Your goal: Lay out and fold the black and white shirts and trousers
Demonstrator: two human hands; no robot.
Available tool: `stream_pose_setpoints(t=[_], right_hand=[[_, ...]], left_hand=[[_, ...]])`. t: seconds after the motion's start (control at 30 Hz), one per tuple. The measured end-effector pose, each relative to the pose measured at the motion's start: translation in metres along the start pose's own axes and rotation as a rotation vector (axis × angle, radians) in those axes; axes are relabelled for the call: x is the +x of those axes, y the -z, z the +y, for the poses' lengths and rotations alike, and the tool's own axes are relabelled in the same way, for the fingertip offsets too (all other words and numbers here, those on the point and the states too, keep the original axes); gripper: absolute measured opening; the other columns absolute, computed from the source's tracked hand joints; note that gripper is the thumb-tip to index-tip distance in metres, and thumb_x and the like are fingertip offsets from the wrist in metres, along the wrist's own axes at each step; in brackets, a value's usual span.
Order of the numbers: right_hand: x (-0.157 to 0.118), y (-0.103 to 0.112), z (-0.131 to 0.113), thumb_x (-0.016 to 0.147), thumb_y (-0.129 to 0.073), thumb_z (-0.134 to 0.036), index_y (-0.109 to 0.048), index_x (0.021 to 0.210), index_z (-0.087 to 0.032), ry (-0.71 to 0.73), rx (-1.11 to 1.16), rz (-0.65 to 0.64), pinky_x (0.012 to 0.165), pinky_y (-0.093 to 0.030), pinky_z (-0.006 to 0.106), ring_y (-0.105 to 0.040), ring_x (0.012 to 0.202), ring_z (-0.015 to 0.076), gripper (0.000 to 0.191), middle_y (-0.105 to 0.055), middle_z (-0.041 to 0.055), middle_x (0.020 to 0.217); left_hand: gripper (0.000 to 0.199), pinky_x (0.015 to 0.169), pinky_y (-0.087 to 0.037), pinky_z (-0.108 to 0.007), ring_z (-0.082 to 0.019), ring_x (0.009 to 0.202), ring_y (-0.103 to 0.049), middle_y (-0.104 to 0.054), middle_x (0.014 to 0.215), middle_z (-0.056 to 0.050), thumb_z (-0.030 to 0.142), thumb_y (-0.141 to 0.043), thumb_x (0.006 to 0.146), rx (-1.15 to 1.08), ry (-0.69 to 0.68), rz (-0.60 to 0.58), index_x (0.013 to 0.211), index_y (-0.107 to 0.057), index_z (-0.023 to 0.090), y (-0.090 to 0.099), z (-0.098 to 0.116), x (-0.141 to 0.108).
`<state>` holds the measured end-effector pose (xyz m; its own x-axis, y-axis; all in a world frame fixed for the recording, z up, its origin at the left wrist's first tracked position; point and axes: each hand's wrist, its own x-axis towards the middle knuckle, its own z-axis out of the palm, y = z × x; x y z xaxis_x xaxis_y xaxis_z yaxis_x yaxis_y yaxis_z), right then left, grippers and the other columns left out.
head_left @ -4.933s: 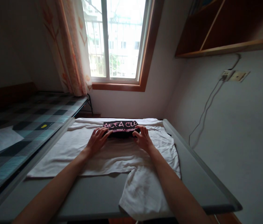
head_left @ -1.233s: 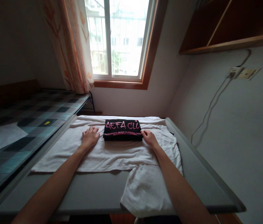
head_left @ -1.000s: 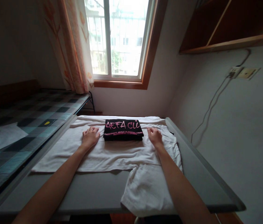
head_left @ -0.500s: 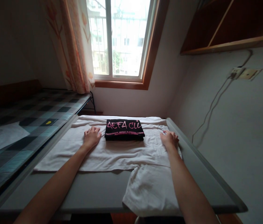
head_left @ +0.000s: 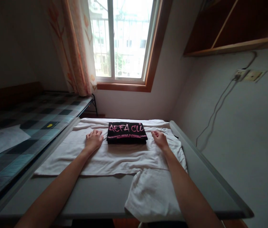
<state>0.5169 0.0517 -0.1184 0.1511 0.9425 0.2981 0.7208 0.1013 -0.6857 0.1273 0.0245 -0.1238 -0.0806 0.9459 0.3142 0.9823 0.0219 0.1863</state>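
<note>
A white shirt [head_left: 124, 160] lies spread and wrinkled over the grey table, one sleeve hanging toward the near edge. On top of it rests a folded black garment [head_left: 127, 133] with pink lettering. My left hand [head_left: 94, 139] lies flat on the white cloth, just left of the black bundle, its fingers spread a little. To the right of the bundle is my right hand [head_left: 160, 139], with its fingers curled together over the white cloth; whether they pinch any fabric is too small to tell.
The grey table [head_left: 95, 196] has a raised rim on its right side. Left of it stands a bed with a checked mattress [head_left: 45, 110] and papers [head_left: 3, 141]. Ahead are a curtain [head_left: 73, 47] and window; a cable [head_left: 213, 115] hangs on the right wall.
My right hand has moved left, from the shirt's right side toward the black garment, and its fingers have curled in. My left hand has stayed in place.
</note>
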Motion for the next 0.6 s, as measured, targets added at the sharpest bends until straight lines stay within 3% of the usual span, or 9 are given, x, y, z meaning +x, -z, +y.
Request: stream_pose_setpoints(t=[0.07, 0.17, 0.27, 0.37, 0.47, 0.6], right_hand=[[-0.003, -0.011, -0.009, 0.088, -0.035, -0.060, -0.065, 0.079, -0.019, 0.060, 0.117, -0.106, 0.065, -0.045, 0.029, -0.064, 0.070, 0.0214, 0.052, -0.069, 0.0083, 0.074], [-0.010, -0.020, -0.018, 0.089, -0.023, -0.068, -0.058, 0.065, -0.021, 0.046, 0.079, -0.160, 0.058, -0.040, 0.028, -0.060, 0.063, 0.0208, 0.063, -0.064, 0.0063, 0.064], [-0.015, -0.022, -0.023, 0.089, -0.025, -0.069, -0.055, 0.059, -0.022, 0.031, -0.037, -0.181, 0.058, -0.037, 0.027, -0.060, 0.064, 0.0207, 0.063, -0.062, 0.0051, 0.061], [-0.018, -0.021, -0.027, 0.089, -0.030, -0.068, -0.055, 0.058, -0.022, 0.027, -0.125, -0.197, 0.059, -0.036, 0.026, -0.060, 0.066, 0.0204, 0.061, -0.063, 0.0050, 0.063], [-0.019, -0.020, -0.031, 0.090, -0.027, -0.069, -0.057, 0.062, -0.022, -0.001, -0.177, -0.219, 0.061, -0.036, 0.027, -0.061, 0.067, 0.0206, 0.062, -0.065, 0.0057, 0.066], [-0.021, -0.021, -0.035, 0.091, -0.028, -0.067, -0.057, 0.068, -0.022, -0.047, -0.211, -0.238, 0.068, -0.039, 0.029, -0.063, 0.075, 0.0225, 0.058, -0.066, 0.0062, 0.072]], left_hand=[[0.032, 0.093, -0.038, -0.041, -0.027, 0.110, -0.056, -0.063, 0.115, -0.011, 0.033, -0.044, 0.092, -0.080, -0.007, 0.039, 0.109, -0.066, 0.020, 0.001, 0.001, 0.002], [0.035, 0.090, -0.040, -0.038, -0.024, 0.102, -0.060, -0.066, 0.108, -0.009, 0.037, -0.038, 0.095, -0.281, -0.019, 0.174, 0.103, -0.067, 0.019, 0.005, 0.009, 0.003], [0.037, 0.087, -0.043, -0.035, -0.020, 0.093, -0.062, -0.066, 0.105, -0.007, 0.039, -0.035, 0.097, -0.441, -0.100, 0.254, 0.106, -0.065, 0.019, 0.009, 0.020, 0.000], [0.033, 0.091, -0.042, -0.035, -0.022, 0.104, -0.057, -0.063, 0.110, -0.008, 0.040, -0.041, 0.096, -0.418, -0.218, 0.292, 0.111, -0.064, 0.021, 0.009, 0.027, -0.006], [0.028, 0.095, -0.039, -0.037, -0.023, 0.107, -0.055, -0.062, 0.112, -0.009, 0.035, -0.046, 0.095, -0.291, -0.411, 0.248, 0.111, -0.066, 0.023, 0.010, 0.028, -0.011], [0.026, 0.091, -0.039, -0.036, -0.020, 0.097, -0.056, -0.065, 0.104, -0.007, 0.031, -0.045, 0.097, -0.219, -0.710, 0.138, 0.108, -0.067, 0.023, 0.011, 0.029, -0.013]])
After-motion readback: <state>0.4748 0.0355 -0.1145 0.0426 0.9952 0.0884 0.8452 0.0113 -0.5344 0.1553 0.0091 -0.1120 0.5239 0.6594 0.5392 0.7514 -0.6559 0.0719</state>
